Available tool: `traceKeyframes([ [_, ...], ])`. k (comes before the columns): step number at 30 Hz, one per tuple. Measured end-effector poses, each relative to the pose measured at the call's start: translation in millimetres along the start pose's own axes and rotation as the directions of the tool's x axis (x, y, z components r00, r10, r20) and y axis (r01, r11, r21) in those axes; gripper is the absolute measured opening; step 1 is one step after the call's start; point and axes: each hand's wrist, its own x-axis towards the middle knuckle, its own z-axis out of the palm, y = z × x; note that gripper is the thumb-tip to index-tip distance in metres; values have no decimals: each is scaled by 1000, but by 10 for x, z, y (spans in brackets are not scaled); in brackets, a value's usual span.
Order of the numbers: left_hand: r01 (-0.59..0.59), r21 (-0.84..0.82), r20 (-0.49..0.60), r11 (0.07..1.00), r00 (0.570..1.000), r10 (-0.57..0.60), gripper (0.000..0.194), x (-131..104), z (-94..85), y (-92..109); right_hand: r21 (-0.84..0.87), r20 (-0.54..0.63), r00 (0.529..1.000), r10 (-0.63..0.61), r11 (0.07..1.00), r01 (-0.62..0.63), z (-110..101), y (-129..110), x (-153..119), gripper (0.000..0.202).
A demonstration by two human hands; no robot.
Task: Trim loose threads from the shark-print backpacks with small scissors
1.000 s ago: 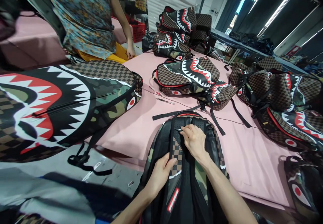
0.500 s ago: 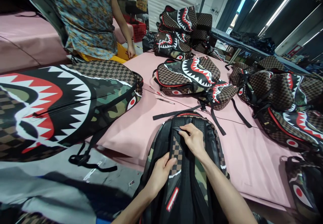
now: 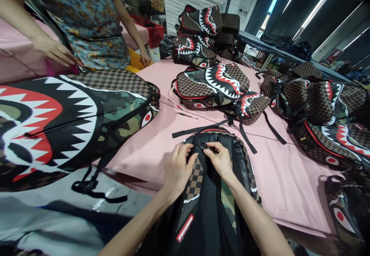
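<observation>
Hiding part of dark tool (image 3: pixel 201 145): right hand (image 3: pixel 221 159); backpack (image 3: pixel 213 188) cropped below.

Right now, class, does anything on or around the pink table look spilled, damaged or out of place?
Nothing looks spilled or plainly damaged. Slightly untidy: a pen-like item lies loose on the pink table, and a black strap from the big backpack at picture left dangles past the table's edge, where it might snag.

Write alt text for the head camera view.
A person's right hand holds a small dark tool over a black-backed backpack, the left hand at its checkered strap. Shark-mouth backpacks lie on a pink table, a co-worker beyond.
</observation>
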Motion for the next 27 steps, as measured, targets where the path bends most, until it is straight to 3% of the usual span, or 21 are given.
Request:
traceKeyframes([
  [2, -77, 116, 29, 990, 997, 74, 18, 139, 56, 17, -26, -2, 1000, -22, 999, 22, -22, -12, -12, 22],
  [6, -19, 179, 58, 984, 998, 9, 23, 236, 143, -63, -98, -27, 997, -75, 993, 71, -100, -56, -36, 20],
  [9, -54, 202, 67, 978, 997, 41, 24, 228, 132, -104, -195, -58, 987, -151, 971, 137, -156, -77, -63, 19],
  [14, -98, 484, 138, 870, 990, 35, 27, 251, 92, 42, -392, -47, 970, -239, 897, 203, -173, -31, -121, 22],
  [16, -80, 507, 151, 859, 989, 3, 28, 289, 90, 89, -464, -19, 965, -263, 857, 225, -162, -10, -133, 24],
  [17, -47, 464, 144, 884, 989, -23, 27, 315, 88, 89, -483, -6, 962, -272, 843, 236, -156, -7, -136, 25],
  [19, 101, 195, 162, 976, 978, -133, 21, 380, 77, 41, -494, 9, 958, -288, 831, 255, -138, -18, -134, 27],
  [20, 196, 12, 204, 981, 960, -194, 20, 413, 68, 0, -494, 15, 955, -297, 828, 265, -127, -32, -130, 27],
  [22, 352, -273, 322, 895, 910, -260, 23, 467, 47, -82, -503, 29, 947, -319, 814, 290, -96, -70, -119, 22],
  [24, 418, -376, 393, 827, 880, -267, 28, 491, 30, -135, -528, 46, 937, -347, 787, 318, -60, -112, -101, 16],
  [27, 441, -429, 414, 788, 872, -263, 32, 487, 26, -152, -576, 54, 922, -383, 742, 342, -20, -152, -72, 14],
])
